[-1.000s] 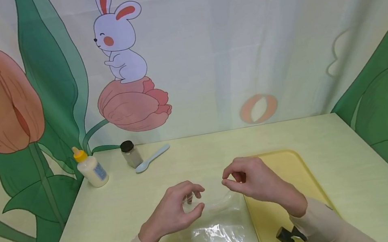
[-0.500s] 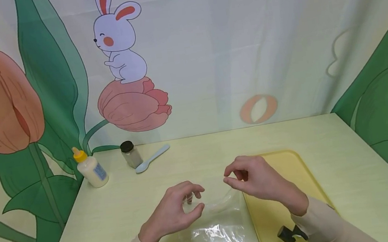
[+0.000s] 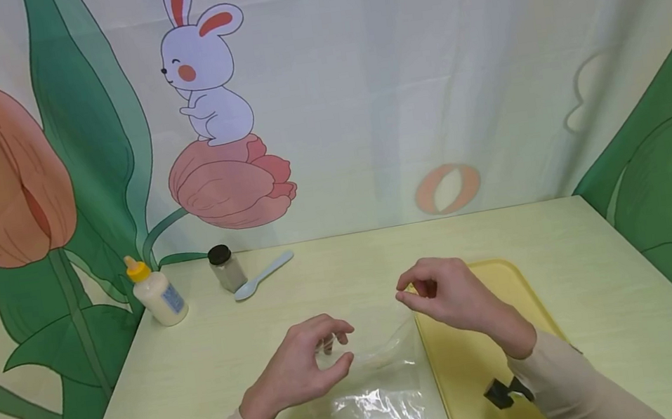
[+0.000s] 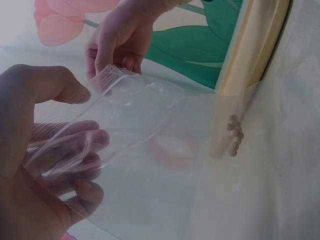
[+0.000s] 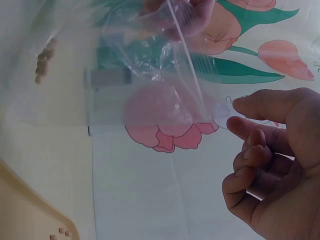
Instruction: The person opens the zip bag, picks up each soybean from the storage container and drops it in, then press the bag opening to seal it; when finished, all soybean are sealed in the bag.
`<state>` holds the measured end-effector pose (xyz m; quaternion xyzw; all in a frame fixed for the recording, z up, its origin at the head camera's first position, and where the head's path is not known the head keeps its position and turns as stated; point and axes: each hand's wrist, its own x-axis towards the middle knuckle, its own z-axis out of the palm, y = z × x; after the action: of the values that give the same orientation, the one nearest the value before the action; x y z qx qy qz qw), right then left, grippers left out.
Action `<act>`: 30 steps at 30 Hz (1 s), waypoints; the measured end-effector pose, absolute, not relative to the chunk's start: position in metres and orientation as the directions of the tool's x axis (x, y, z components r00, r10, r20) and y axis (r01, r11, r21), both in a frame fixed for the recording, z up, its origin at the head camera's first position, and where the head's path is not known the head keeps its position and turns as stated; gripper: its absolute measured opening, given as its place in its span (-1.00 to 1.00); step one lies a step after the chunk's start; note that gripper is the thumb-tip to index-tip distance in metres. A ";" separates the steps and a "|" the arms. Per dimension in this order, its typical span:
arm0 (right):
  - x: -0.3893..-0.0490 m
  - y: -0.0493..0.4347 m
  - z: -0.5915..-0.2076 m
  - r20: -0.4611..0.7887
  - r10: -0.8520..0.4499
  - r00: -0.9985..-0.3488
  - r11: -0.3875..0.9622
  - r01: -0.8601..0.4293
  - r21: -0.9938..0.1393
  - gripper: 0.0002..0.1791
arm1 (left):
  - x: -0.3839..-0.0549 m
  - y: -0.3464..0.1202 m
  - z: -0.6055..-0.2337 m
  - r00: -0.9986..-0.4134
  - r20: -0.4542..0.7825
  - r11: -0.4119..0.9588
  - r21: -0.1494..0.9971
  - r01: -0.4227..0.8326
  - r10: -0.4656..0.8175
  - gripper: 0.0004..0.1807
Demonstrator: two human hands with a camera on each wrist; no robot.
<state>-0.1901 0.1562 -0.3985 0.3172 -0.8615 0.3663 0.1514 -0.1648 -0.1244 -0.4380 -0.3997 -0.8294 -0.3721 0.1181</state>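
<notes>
A clear zip bag [image 3: 378, 409] hangs between both hands, with its ridged zip strip showing in the left wrist view. My left hand [image 3: 299, 366] holds the bag at its mouth, with several fingers behind the film and the thumb apart from them. Thumb and forefinger of my right hand [image 3: 456, 296] come close together at the bag's other top corner and appear to pinch the thin film, hard to see there. Several small brown balls [image 4: 234, 135] lie in a cluster, seen through the film; I cannot tell whether they are inside the bag.
A yellow tray [image 3: 504, 279] lies under my right arm, with several small brown bits [image 5: 62, 232] in its corner. Back left stand a glue bottle [image 3: 160, 296] and a black-lidded jar [image 3: 228, 270]. Beside the jar lies a pale blue spoon [image 3: 265, 275].
My right hand has moved up and to the right, and the nearby bag edge has risen with it. The left hand has stayed in place.
</notes>
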 end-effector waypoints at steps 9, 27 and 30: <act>-0.202 0.163 -0.409 0.454 -0.394 -0.799 0.574 -0.600 -0.558 -0.96 | -0.166 -0.125 -0.439 -0.651 0.495 0.402 0.522 0.752 0.575 -0.70; -0.237 0.180 -0.452 0.294 -0.334 -0.896 0.669 -0.445 -0.596 -0.92 | -0.166 -0.125 -0.438 -0.643 0.503 0.395 0.518 0.759 0.577 -0.71; -0.242 0.183 -0.459 0.264 -0.324 -0.908 0.682 -0.418 -0.600 -0.93 | -0.166 -0.125 -0.438 -0.646 0.501 0.399 0.518 0.757 0.576 -0.70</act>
<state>-0.2423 0.1832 -0.4591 0.2028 -0.9145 0.3434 0.0684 -0.1658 -0.1252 -0.4376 -0.4026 -0.8275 -0.3721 0.1215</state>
